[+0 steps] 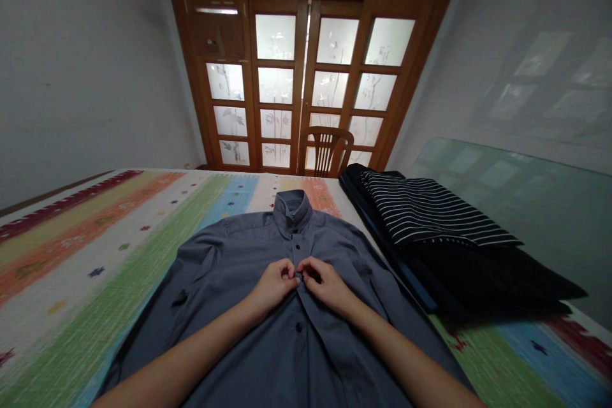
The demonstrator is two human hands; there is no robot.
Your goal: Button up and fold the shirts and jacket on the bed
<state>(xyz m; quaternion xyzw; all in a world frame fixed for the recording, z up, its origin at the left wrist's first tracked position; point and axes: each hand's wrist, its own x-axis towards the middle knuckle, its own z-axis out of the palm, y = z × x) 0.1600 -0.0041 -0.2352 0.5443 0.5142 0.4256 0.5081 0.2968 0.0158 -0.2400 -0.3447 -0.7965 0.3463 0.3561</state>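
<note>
A grey long-sleeved shirt (pixel 258 357) lies face up on the striped cloth, its stand collar (pixel 292 210) pointing away from me. Both of my hands meet at the front placket, below the collar. My left hand (pixel 277 280) pinches the placket edge with thumb and forefinger. Opposite it, my right hand (pixel 320 280) pinches the other edge beside a dark button, partly hidden by the fingertips. Above the hands a button (pixel 298 247) shows on the placket near the collar. Lower down, another dark button (pixel 299 327) lies exposed, and the placket edge there hangs loose to its right.
A stack of folded dark clothes (pixel 478 280), topped by a black-and-white striped garment (pixel 430 207), sits to the right. Multicoloured striped cloth (pixel 143 242) covers the surface. A wooden chair (pixel 327 146) stands beyond the far edge, before glazed wooden doors (pixel 306 89). A glass panel (pixel 540 204) lines the right.
</note>
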